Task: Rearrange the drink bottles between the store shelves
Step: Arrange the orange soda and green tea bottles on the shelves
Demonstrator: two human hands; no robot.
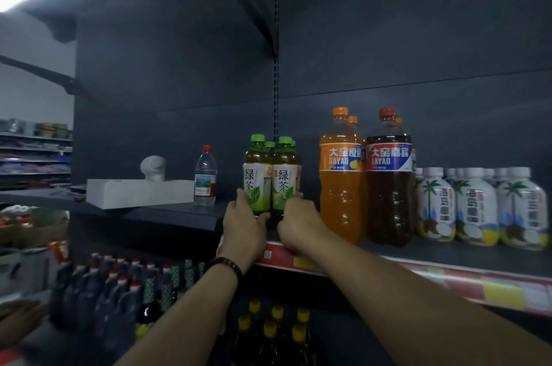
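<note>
**Steadying 2 green tea bottles at the shelf edge**

The left hand wraps low around the left green tea bottle, fingers on its far side, thumb curled under the label. The right hand closes the same way on the right green tea bottle. Both bottles stand upright, touching each other, at the front of the upper shelf, with 2 more green caps just behind them.

The grips sit near the bases, so the tall bottles could tip; keeping them vertical and pressed together looks wise. Just to the right stands the orange soda bottle, near the right knuckles, so any sideways slide needs care. To the left, the water bottle stands apart, leaving free space there.
</note>
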